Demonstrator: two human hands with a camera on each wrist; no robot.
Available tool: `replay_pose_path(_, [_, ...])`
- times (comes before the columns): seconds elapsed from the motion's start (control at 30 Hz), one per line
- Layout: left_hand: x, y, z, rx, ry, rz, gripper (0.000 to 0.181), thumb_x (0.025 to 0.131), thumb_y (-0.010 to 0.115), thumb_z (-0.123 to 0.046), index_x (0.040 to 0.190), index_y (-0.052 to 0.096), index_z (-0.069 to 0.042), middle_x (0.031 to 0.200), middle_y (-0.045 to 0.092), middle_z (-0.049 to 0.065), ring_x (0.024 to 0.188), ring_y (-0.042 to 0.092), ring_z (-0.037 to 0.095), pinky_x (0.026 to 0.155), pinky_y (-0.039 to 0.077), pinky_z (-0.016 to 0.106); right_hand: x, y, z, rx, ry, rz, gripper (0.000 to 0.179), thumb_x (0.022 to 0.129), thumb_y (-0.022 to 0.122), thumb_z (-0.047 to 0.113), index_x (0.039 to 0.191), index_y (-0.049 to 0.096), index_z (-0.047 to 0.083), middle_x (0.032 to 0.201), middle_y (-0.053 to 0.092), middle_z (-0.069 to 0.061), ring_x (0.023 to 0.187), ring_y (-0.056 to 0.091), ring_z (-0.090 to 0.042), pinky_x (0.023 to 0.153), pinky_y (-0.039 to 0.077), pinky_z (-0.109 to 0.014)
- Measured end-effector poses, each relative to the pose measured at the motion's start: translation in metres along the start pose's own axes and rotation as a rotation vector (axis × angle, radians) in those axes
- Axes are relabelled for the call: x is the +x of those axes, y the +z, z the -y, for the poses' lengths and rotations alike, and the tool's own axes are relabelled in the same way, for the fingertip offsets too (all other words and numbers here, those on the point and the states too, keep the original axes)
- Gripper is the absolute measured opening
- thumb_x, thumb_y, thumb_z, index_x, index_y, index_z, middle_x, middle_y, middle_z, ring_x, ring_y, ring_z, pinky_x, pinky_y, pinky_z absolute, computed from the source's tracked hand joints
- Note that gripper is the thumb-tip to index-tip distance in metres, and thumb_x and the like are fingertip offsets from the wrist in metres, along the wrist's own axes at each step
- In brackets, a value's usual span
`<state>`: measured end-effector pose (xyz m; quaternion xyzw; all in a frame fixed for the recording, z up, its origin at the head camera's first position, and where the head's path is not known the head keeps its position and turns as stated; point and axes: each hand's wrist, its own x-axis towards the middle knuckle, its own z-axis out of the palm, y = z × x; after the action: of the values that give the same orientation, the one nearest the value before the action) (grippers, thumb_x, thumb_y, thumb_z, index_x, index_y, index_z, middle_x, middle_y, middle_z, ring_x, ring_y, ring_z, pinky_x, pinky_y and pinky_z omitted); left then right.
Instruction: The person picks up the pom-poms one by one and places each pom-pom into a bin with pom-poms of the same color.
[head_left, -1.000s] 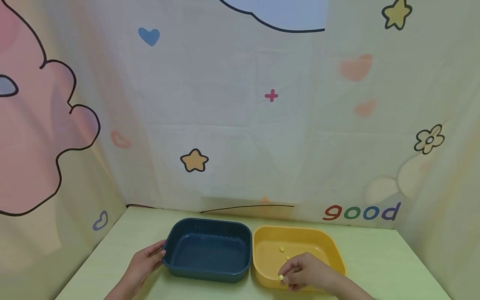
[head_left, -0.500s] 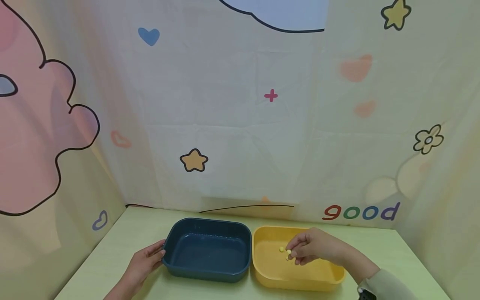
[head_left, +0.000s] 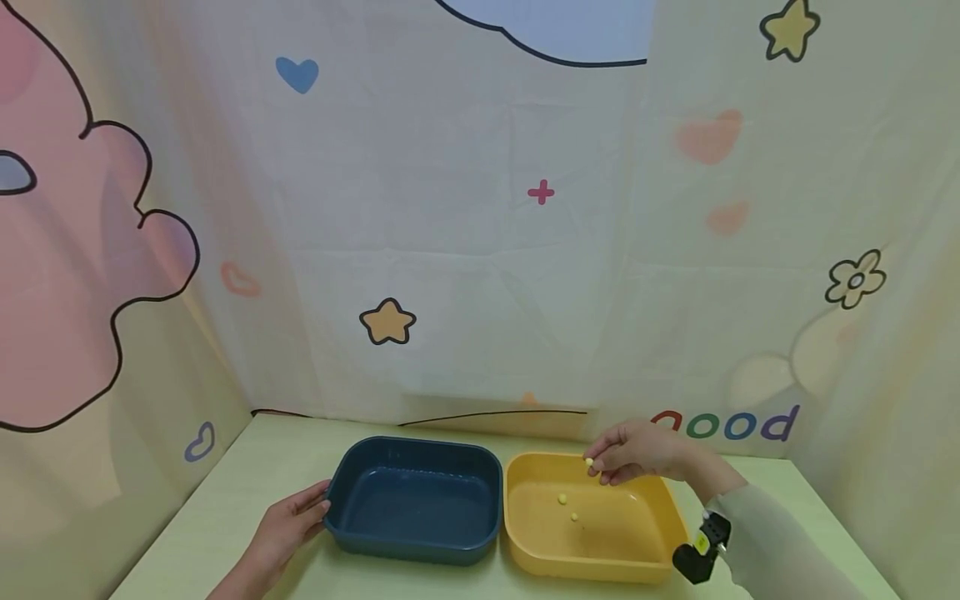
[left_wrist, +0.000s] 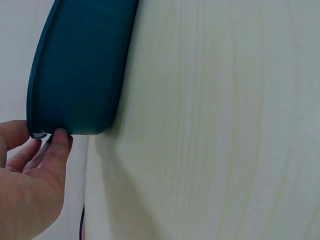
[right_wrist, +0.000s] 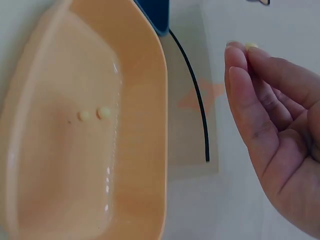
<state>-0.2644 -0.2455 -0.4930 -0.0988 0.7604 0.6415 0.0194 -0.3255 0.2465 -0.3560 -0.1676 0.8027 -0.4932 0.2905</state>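
A dark blue tray (head_left: 412, 546) stands on the left, and my left hand (head_left: 281, 525) holds its left end. In the left wrist view, the fingers (left_wrist: 57, 145) meet the corner of the rim from both sides. My right hand (head_left: 641, 450) is raised over the back edge of the yellow tray (head_left: 588, 567). Between thumb and fingertips it pinches a small yellow ball (head_left: 589, 462), partly covered by the fingers in the right wrist view. Two similar yellow balls, a nearer one (head_left: 574, 517) and a farther one (head_left: 562, 499), lie on the yellow tray's floor.
Both trays sit side by side on a pale wood-grain table (head_left: 780, 517). Behind them hangs a printed cloth (head_left: 480, 333) with stars, hearts and lettering. A black wrist device (head_left: 701, 546) and a light sleeve (head_left: 780, 542) are on the right arm.
My right hand has moved from the yellow tray's front side to above its back edge, carrying the pinched yellow ball. The left hand and both trays have stayed in place.
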Motion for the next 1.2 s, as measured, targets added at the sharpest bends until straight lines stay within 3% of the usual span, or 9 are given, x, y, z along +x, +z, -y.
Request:
replay_pose_path(0.2, [0.001, 0.000, 0.002, 0.000, -0.003, -0.001, 0.047, 0.105, 0.054, -0.006, 0.147, 0.045, 0.012, 0.152, 0.046, 0.033, 0.119, 0.067, 0.018, 0.094, 0.063, 0.033, 0.012, -0.019, -0.008, -0.061, 0.046, 0.005, 0.026, 0.098, 0.068, 0.009, 0.115, 0.068, -0.009, 0.096, 0.078, -0.004, 0.083, 0.073, -0.013, 0.084, 0.066, -0.029])
replay_pose_path(0.37, [0.001, 0.001, 0.001, 0.007, -0.003, 0.002, 0.048, 0.105, 0.055, -0.007, 0.147, 0.045, 0.012, 0.152, 0.046, 0.032, 0.120, 0.066, 0.018, 0.095, 0.063, 0.034, 0.016, -0.024, -0.019, -0.037, 0.092, -0.008, 0.027, 0.097, 0.068, 0.008, 0.117, 0.067, -0.011, 0.098, 0.079, -0.008, 0.084, 0.075, -0.015, 0.084, 0.066, -0.030])
replay_pose_path(0.77, [0.000, 0.001, 0.000, 0.003, -0.007, -0.004, 0.047, 0.105, 0.055, -0.007, 0.147, 0.046, 0.011, 0.152, 0.047, 0.031, 0.119, 0.066, 0.017, 0.094, 0.063, 0.033, 0.025, -0.030, -0.046, 0.088, 0.170, 0.010, 0.015, 0.098, 0.064, 0.002, 0.109, 0.071, -0.004, 0.093, 0.080, -0.004, 0.077, 0.075, -0.009, 0.073, 0.064, -0.020])
replay_pose_path(1.2, [0.001, 0.000, 0.000, 0.002, -0.015, -0.007, 0.047, 0.105, 0.055, -0.007, 0.147, 0.046, 0.011, 0.152, 0.047, 0.031, 0.120, 0.066, 0.018, 0.095, 0.063, 0.035, 0.039, -0.024, -0.066, 0.108, 0.236, -0.007, 0.017, 0.100, 0.061, 0.004, 0.113, 0.069, -0.003, 0.091, 0.079, 0.000, 0.076, 0.074, -0.006, 0.071, 0.063, -0.017])
